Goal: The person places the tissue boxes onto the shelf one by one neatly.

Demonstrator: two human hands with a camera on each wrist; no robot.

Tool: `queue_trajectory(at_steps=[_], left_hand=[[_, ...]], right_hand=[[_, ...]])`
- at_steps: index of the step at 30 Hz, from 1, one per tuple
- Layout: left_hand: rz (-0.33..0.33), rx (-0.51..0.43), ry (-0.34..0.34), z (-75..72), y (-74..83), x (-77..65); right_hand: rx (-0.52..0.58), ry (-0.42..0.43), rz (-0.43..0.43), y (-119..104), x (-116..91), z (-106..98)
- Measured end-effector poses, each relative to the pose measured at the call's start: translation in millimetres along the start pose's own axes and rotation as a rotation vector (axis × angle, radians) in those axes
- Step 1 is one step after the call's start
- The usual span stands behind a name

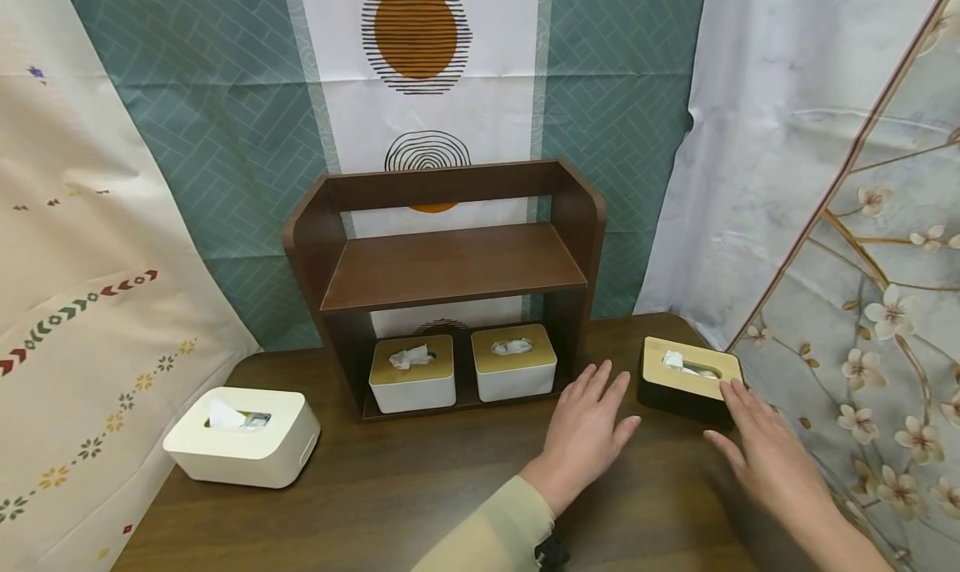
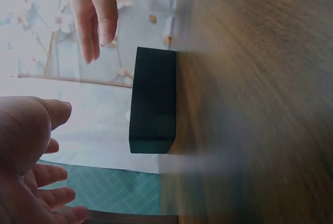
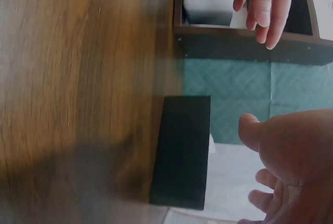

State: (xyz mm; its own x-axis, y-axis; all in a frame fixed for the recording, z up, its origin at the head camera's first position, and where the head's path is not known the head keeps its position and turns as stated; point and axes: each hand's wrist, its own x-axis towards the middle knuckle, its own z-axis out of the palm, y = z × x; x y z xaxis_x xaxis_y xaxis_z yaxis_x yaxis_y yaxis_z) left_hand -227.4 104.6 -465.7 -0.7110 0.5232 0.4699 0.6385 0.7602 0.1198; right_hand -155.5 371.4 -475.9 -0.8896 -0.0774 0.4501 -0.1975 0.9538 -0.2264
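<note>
A black tissue box (image 1: pixel 686 380) with a light wooden lid stands on the table to the right of the shelf, a tissue poking from its slot. My left hand (image 1: pixel 583 426) hovers to its left, fingers extended and holding nothing. On the other side my right hand (image 1: pixel 772 451) reaches over the table with its fingertips near the box's right end; in the head view they overlap its corner. The right wrist view shows the box's dark side (image 3: pixel 182 151) apart from the right hand (image 3: pixel 291 161). From the left wrist, the dark box (image 2: pixel 152 102) also appears clear of both hands.
A brown two-tier shelf (image 1: pixel 457 263) stands at the back of the wooden table (image 1: pixel 375 505). Its lower tier holds two white tissue boxes, left (image 1: pixel 412 373) and right (image 1: pixel 513 362), with wooden lids. A cream tissue box (image 1: pixel 243 436) sits at the left. Patterned curtains surround the table.
</note>
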Motion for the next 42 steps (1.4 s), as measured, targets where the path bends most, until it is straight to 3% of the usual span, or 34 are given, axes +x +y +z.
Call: queue_trajectory(at_steps=[14,31,42], left_hand=[[-0.008,0.02,-0.018,20.7,6.7,26.0],[-0.029,0.062,-0.071,44.5,22.7,51.3],[-0.046,0.061,-0.158,52.1,33.1,64.2]], right_hand=[[-0.014,0.015,0.032,23.3,-2.1,4.3],[-0.034,-0.058,0.092,42.7,5.3,9.7],[-0.019,-0.065,0.089,48.8,11.3,15.6]])
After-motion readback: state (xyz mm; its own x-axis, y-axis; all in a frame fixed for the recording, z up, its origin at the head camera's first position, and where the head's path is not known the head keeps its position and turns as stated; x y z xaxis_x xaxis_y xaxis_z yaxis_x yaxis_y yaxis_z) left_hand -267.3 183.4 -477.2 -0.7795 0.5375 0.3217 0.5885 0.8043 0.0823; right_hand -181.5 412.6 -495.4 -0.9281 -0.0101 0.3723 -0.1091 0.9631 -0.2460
